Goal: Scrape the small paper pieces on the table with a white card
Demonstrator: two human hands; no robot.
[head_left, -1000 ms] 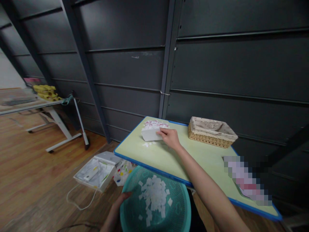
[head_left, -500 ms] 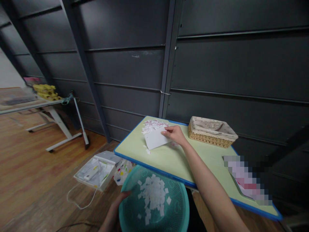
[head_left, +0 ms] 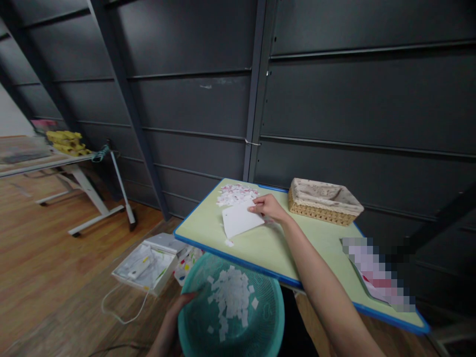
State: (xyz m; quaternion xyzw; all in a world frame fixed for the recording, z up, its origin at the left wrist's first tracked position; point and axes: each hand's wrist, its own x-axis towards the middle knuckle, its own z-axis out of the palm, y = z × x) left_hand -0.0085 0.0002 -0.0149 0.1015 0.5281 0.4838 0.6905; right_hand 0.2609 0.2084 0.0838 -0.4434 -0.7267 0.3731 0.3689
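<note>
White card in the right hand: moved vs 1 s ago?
Yes. The white card in the right hand has come away from the scrap pile, toward the table's near blue edge.

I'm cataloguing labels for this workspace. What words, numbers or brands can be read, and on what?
No text is readable.
White card in the right hand: blank.
Scraps in the teal basket, left hand on its rim: plain white.
Sheet at the table's right end: blurred out.
Open white box on the floor: too small to read.
</note>
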